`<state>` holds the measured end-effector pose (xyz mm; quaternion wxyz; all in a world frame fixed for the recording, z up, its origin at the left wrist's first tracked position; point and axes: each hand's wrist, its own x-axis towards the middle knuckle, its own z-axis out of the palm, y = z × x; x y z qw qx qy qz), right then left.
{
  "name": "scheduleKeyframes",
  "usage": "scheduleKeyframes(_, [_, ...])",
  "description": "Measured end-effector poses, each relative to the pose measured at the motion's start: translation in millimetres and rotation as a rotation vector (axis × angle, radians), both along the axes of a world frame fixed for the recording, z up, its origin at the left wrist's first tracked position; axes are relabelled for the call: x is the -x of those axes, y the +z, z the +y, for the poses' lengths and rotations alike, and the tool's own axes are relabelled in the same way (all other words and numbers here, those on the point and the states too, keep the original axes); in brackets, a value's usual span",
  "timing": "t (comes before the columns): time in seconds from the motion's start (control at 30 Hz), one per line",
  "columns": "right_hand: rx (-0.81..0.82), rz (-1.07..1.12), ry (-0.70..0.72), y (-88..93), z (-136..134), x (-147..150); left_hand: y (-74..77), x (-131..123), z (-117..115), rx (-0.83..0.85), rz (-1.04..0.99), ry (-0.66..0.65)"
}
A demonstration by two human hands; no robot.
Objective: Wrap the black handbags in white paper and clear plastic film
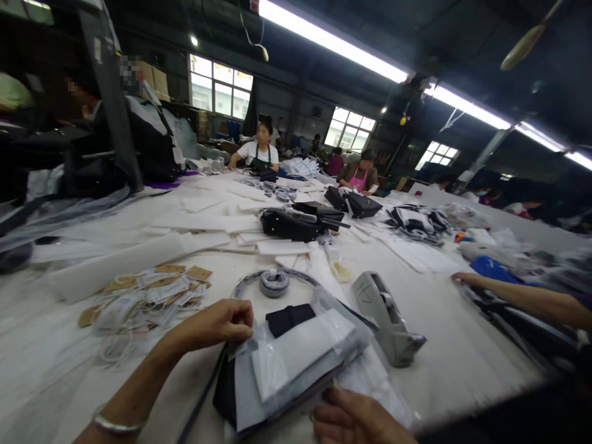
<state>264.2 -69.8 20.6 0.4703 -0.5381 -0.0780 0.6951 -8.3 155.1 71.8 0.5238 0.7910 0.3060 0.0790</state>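
Our left hand (217, 324) pinches plastic bag (300, 357) at frame centre; right hand (356, 419) on its lower edge, grip we cannot tell. Risk: slick plastic slips from pinch.

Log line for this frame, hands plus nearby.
left hand pinches bag edge | right hand at bag's near edge | nearby: tape dispenser, tape roll, tags
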Motion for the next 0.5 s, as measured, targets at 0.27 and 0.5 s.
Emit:
scheduleKeyframes(0.27, [0.067,0.092,-0.236,22.1,27.1,38.1,-3.6,10.5,-47.3,-0.517,0.155,0.06])
scheduleKeyframes(0.5, [-0.006,0.125,-0.342,45.2,50.7,57.5,-31.6,16.8,-57.8,-0.633,0.201,0.104])
